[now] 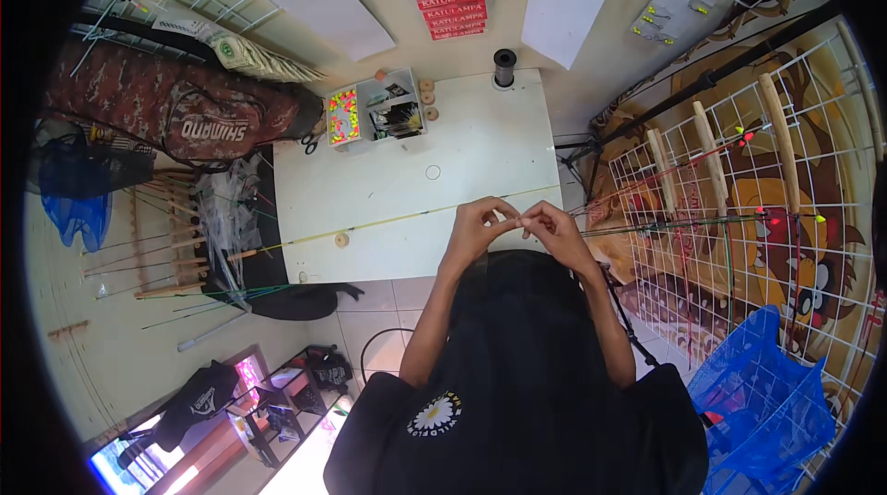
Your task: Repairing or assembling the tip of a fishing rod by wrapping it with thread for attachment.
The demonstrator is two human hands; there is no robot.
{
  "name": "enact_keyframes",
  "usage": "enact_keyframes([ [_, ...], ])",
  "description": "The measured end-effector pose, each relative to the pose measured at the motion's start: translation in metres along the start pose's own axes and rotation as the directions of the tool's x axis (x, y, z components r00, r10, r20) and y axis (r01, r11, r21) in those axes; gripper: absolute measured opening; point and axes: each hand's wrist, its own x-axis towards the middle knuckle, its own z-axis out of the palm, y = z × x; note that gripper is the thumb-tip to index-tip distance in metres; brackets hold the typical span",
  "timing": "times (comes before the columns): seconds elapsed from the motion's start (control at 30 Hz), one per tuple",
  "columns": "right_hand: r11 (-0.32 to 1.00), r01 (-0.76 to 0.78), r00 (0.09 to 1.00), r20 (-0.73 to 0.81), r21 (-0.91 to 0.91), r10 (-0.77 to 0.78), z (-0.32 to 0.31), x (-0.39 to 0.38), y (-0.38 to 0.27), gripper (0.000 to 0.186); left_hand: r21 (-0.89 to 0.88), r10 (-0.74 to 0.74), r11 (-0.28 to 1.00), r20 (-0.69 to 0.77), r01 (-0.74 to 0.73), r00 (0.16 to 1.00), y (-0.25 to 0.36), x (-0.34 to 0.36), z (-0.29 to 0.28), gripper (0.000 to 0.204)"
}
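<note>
A long thin yellow-green fishing rod [388, 221] lies across the white table [407, 181], running from the left edge to the right. My left hand [478, 224] and my right hand [554, 227] meet over the rod near the table's front right, fingertips pinched together on something very small between them, too small to name. A small wooden disc [342, 239] sits on the rod's left part.
At the table's back stand a compartment box of bright floats [344, 115], a tray of tools [395, 109], a black spool [504, 67] and scissors [310, 139]. A wire rack with rods [739, 209] is on the right, a camouflage bag [176, 107] on the left, a blue plastic bag [758, 403] at lower right.
</note>
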Motion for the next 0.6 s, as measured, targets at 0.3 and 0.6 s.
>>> enact_keyframes([
  [0.3, 0.971, -0.131, 0.991, -0.062, -0.2, 0.12, -0.005, -0.001, 0.001, 0.017, -0.067, -0.051, 0.996, 0.022, 0.053, 0.998, -0.009, 0.001, -0.007, 0.018],
  [0.6, 0.964, -0.14, 0.979, -0.175, -0.225, 0.101, -0.002, 0.004, 0.002, 0.011, -0.244, -0.062, 0.968, -0.017, 0.056, 0.998, -0.035, 0.016, 0.001, 0.021],
])
